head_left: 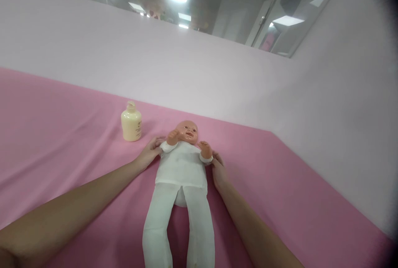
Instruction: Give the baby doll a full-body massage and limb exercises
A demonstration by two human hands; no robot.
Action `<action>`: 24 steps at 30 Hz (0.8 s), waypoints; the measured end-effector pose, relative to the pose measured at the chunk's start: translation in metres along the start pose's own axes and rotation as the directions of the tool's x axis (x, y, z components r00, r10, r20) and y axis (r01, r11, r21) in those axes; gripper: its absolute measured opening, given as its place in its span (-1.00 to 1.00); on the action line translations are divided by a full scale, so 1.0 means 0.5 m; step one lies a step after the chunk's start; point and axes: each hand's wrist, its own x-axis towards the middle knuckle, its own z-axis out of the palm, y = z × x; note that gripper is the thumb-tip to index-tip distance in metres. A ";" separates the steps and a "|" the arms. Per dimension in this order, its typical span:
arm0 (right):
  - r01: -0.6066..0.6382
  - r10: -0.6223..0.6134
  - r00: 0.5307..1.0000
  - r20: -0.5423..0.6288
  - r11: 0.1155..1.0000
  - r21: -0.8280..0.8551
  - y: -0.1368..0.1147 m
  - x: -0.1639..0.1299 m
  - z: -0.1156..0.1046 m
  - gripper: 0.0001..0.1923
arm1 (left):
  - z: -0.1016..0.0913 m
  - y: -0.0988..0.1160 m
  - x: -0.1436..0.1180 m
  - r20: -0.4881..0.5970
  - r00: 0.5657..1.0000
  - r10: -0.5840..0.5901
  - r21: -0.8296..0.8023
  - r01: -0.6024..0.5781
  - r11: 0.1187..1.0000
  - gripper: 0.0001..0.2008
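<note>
On its back lies a baby doll (pixel 182 164) in a white long-sleeved top and white trousers, its bare head toward the wall. My left hand (pixel 151 151) is at the doll's sleeve on the left side, with the thumb in front and the fingers reaching behind the arm. At the opposite sleeve, my right hand (pixel 219 170) holds on near the cuff, its fingers partly hidden behind the doll's arm. Both doll forearms are bent upward. The lower ends of its legs run out of the view at the bottom.
A cream-coloured pump bottle (pixel 131 124) stands left of the doll's head. Pink cloth (pixel 68 135) with a few creases covers the surface beneath. White walls (pixel 199 69) rise behind and to the right, with a mirror-like panel (pixel 211 3) above reflecting ceiling lights.
</note>
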 end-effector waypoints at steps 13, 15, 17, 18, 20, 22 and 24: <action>0.122 -0.136 0.991 -0.003 0.899 -0.421 -0.014 -0.006 -0.004 -0.48 | -0.008 -0.005 0.002 -0.066 0.988 0.139 0.429 -0.098 0.898 -0.50; 0.068 -0.089 0.996 -0.026 0.888 -0.454 -0.003 0.002 -0.010 -0.43 | -0.010 -0.005 0.004 -0.077 0.986 0.147 0.521 -0.086 0.849 -0.50; 0.038 -0.056 0.998 -0.025 0.884 -0.466 0.005 0.008 -0.015 -0.42 | -0.013 -0.005 0.006 -0.067 0.985 0.159 0.607 -0.086 0.790 -0.51; 0.034 -0.049 0.999 -0.019 0.883 -0.469 0.008 0.010 -0.017 -0.42 | -0.014 -0.004 0.007 -0.050 0.986 0.160 0.640 -0.092 0.763 -0.52; 0.040 -0.052 0.999 -0.011 0.881 -0.471 0.012 0.012 -0.020 -0.43 | -0.016 -0.001 0.007 -0.004 0.988 0.156 0.674 -0.112 0.730 -0.51; 0.041 -0.055 0.998 -0.017 0.882 -0.470 0.013 0.013 -0.021 -0.45 | -0.017 0.003 0.007 0.033 0.988 0.149 0.682 -0.131 0.720 -0.50; 0.042 -0.056 0.998 -0.016 0.883 -0.468 0.012 0.013 -0.021 -0.48 | -0.017 0.005 0.007 0.039 0.989 0.141 0.681 -0.129 0.720 -0.48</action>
